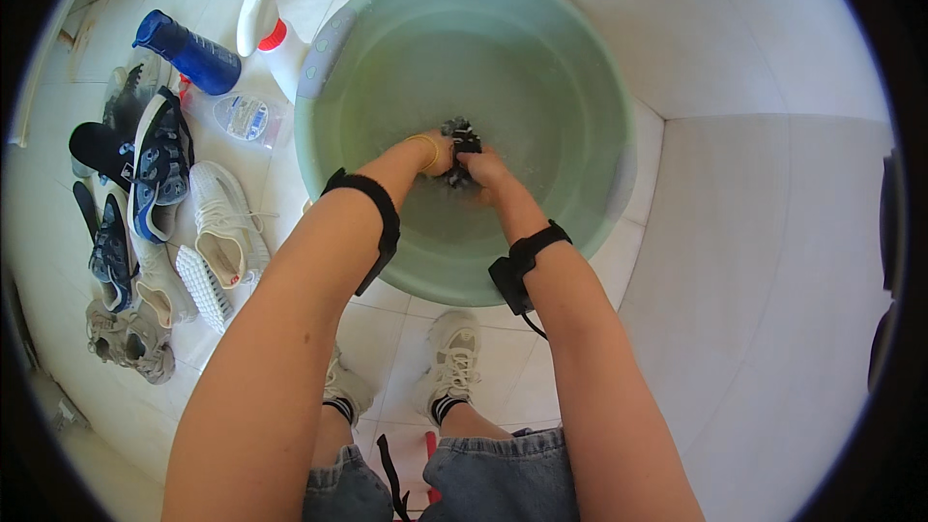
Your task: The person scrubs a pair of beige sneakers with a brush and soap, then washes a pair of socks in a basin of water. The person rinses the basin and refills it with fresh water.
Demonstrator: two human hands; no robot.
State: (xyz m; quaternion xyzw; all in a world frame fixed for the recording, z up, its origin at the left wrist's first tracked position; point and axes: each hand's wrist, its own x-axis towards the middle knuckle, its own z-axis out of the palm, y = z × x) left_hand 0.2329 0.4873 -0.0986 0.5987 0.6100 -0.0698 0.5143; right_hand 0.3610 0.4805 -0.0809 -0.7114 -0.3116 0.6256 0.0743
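A wide pale-green plastic basin stands on the tiled floor before me with water in it. Near its middle I hold a small black item with white patches; it could be fabric, but its kind is unclear. My left hand grips it from the left, fingers mostly hidden. From the other side, my right hand has its thumb over the dark item, and its lower fingers blur into the water.
Left of the basin are a white spray bottle, a blue bottle, a clear bottle, a white-bristled brush and several shoes, including a white sneaker. A pale wall rises at right.
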